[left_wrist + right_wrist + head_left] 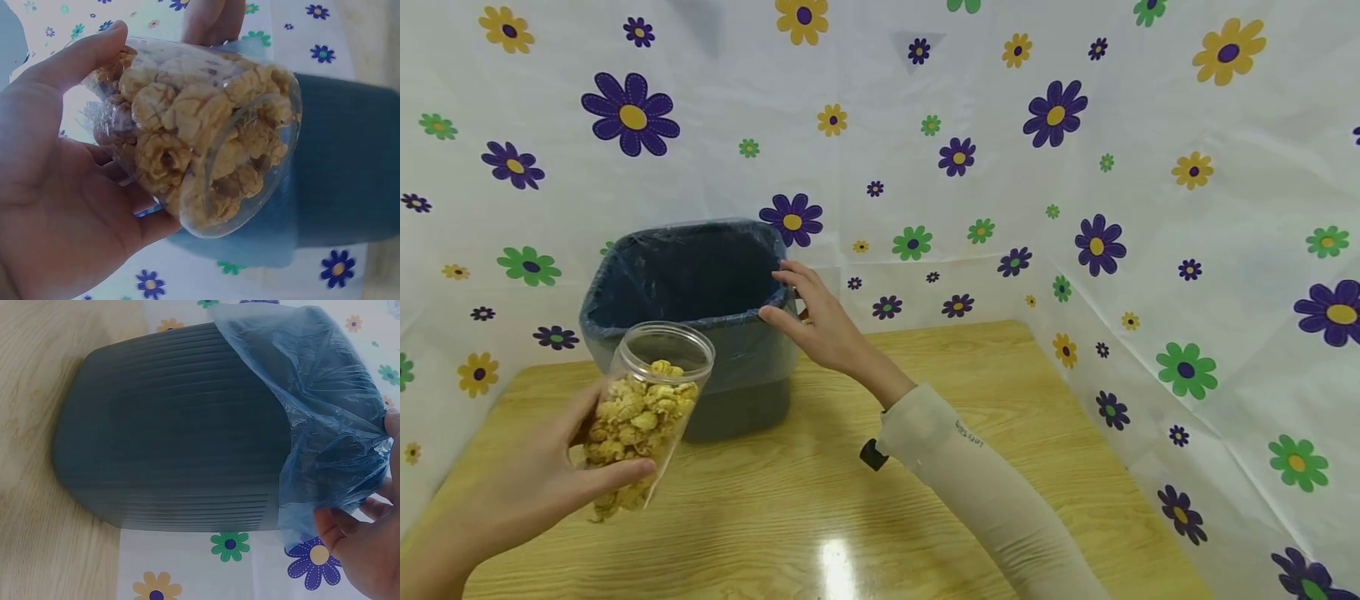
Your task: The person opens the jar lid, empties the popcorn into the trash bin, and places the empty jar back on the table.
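My left hand grips a clear plastic jar of yellowish popcorn, thumb across its near side. The jar has no lid on and leans with its mouth up and to the right, overlapping the near side of a grey trash bin in the head view. In the left wrist view, popcorn shows through the jar's wall and round base. My right hand holds the bin's right rim at the near corner, thumb and fingers on the translucent blue liner bag. The bin stands upright, its bottom hidden in shadow.
The bin stands on a light wood-grain table, near its back edge. A white sheet with purple, yellow and green flowers walls off the back and both sides. A small black object sits at the right wrist, by the pale sleeve.
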Action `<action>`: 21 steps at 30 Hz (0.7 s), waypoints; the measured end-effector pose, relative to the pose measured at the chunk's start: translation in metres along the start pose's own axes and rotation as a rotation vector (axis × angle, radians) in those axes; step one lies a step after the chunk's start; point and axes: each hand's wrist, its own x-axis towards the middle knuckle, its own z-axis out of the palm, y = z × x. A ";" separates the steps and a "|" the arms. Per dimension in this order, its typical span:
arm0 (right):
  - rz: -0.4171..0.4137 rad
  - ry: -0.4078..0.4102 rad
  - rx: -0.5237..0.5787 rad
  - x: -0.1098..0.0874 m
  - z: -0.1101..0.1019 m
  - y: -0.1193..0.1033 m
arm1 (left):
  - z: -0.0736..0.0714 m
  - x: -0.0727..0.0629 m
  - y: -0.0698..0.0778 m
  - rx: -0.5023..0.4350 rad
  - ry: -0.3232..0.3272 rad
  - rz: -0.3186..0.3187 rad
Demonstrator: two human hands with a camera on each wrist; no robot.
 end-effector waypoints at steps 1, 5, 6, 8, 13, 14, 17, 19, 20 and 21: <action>-0.001 0.001 0.002 0.000 0.000 0.000 | -0.005 -0.001 -0.001 0.016 0.011 0.002; -0.004 0.007 0.013 -0.001 0.001 0.001 | -0.024 -0.002 -0.001 0.073 0.028 -0.033; -0.006 0.007 0.016 -0.001 0.001 0.001 | -0.028 -0.002 -0.002 0.090 0.044 -0.032; -0.007 0.005 0.014 -0.001 0.003 0.002 | -0.036 -0.002 -0.002 0.124 0.084 -0.034; -0.019 0.007 0.010 -0.003 0.005 0.005 | -0.054 0.002 -0.001 0.156 0.255 -0.017; -0.021 0.009 0.011 -0.003 0.005 0.005 | -0.058 0.003 -0.001 0.139 0.290 -0.008; -0.022 0.014 0.005 -0.004 0.005 0.005 | -0.069 0.008 -0.003 0.115 0.404 0.039; -0.023 0.014 0.005 -0.005 0.005 0.005 | -0.076 0.012 -0.004 0.113 0.455 0.058; -0.024 0.014 0.006 -0.005 0.005 0.005 | -0.080 0.014 -0.005 0.121 0.466 0.050; -0.025 0.014 0.005 -0.005 0.005 0.005 | -0.082 0.017 -0.006 0.136 0.477 0.044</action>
